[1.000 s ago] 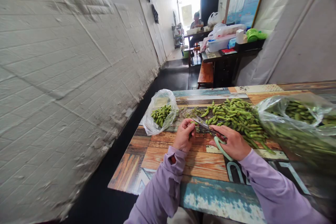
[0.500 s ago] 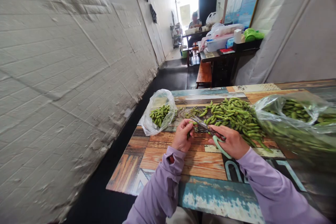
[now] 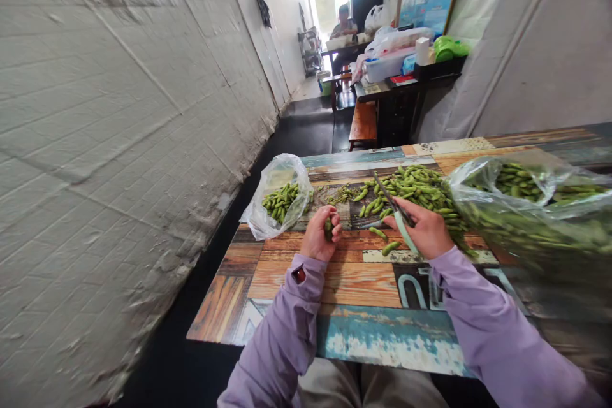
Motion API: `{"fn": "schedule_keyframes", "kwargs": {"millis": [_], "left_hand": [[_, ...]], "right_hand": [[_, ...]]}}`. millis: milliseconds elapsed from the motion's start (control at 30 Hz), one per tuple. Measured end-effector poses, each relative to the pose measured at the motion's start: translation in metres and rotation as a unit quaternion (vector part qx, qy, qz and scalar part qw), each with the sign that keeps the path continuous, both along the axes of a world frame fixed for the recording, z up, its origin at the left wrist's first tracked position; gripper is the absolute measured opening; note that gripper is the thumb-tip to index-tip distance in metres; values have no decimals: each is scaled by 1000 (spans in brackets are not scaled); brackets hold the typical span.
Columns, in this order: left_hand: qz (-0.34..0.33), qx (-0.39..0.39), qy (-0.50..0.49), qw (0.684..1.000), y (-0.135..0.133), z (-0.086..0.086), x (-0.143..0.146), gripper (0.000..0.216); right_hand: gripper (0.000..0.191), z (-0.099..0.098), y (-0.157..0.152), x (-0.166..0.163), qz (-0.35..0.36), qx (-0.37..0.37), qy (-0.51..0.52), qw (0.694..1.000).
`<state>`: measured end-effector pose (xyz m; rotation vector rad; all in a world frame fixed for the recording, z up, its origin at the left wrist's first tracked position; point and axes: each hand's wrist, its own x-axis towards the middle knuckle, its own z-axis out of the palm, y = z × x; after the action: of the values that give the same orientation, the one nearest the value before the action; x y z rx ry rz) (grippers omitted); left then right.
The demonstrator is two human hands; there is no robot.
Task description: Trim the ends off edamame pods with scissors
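My left hand (image 3: 321,233) is closed around a green edamame pod (image 3: 328,228), part of which shows between the curled fingers. In my right hand (image 3: 424,227) is a pair of scissors (image 3: 393,205) with pale green handles, its blades pointing up and away to the left. Beyond the scissors lies a heap of edamame pods (image 3: 421,186). Two loose pods rest near the right hand, one of them a plump pod (image 3: 391,248). Small green trimmings (image 3: 345,193) are scattered between the heap and a clear plastic bag (image 3: 303,173) of pods on the left.
A large clear bag (image 3: 507,220) full of pods stands at the right of the patchwork-patterned table (image 3: 287,280). A white brick wall (image 3: 119,159) runs along the left. Farther back are a cluttered table (image 3: 382,90), an orange bench (image 3: 363,122) and a seated person (image 3: 344,25).
The scissors have moved away from the left hand and swung to point upward. My left fingers have curled in over the pod. The view has shifted slightly.
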<state>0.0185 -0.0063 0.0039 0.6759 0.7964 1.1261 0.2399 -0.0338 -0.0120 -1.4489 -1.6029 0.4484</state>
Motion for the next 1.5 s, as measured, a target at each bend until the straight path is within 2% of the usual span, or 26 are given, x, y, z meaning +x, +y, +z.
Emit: {"fn": "schedule_keyframes", "kwargs": {"millis": [100, 167, 233, 300, 367, 433, 500, 567, 667, 767, 833, 900, 1000, 1167, 1500], "left_hand": [[-35, 57, 124, 990, -1, -7, 12, 29], [-56, 139, 231, 961, -3, -11, 22, 25], [-65, 248, 344, 903, -6, -14, 33, 16], [-63, 332, 444, 830, -9, -14, 42, 7], [-67, 362, 516, 773, -13, -15, 50, 3], [-74, 361, 549, 750, -16, -15, 54, 7], [-69, 354, 545, 757, -16, -14, 54, 11], [-52, 349, 515, 781, -14, -13, 50, 8], [-29, 314, 432, 845, -9, -10, 40, 8], [-13, 218, 321, 922, -6, -8, 29, 21], [-3, 155, 254, 955, -6, -7, 25, 27], [13, 112, 200, 973, -7, -6, 23, 32], [37, 80, 147, 985, -7, -3, 21, 35], [60, 77, 121, 988, -7, 2, 19, 36], [38, 148, 198, 968, -8, -2, 17, 27]], "right_hand": [[55, 5, 2, 5, -46, -43, 47, 997], [57, 6, 2, 6, -46, -49, 57, 996], [57, 5, 3, 5, -35, -46, 62, 996], [55, 3, 3, 4, -19, -39, 72, 996], [52, 1, 4, 2, -4, -31, 82, 996], [50, 0, 4, 1, 2, -25, 82, 996], [49, 2, 4, 0, 0, -22, 77, 997], [49, 3, 4, 0, -4, -19, 71, 997], [47, 2, 4, 0, -5, -12, 67, 998], [46, -2, 3, -1, 8, -17, 53, 998], [49, -3, 1, -2, 19, -13, 43, 999], [52, -4, 0, -4, 37, 8, 27, 999], [51, -5, -3, -8, 82, 16, -17, 996], [50, -6, -6, -12, 136, -3, -82, 987], [50, -5, -9, -15, 162, -16, -110, 981]]}}
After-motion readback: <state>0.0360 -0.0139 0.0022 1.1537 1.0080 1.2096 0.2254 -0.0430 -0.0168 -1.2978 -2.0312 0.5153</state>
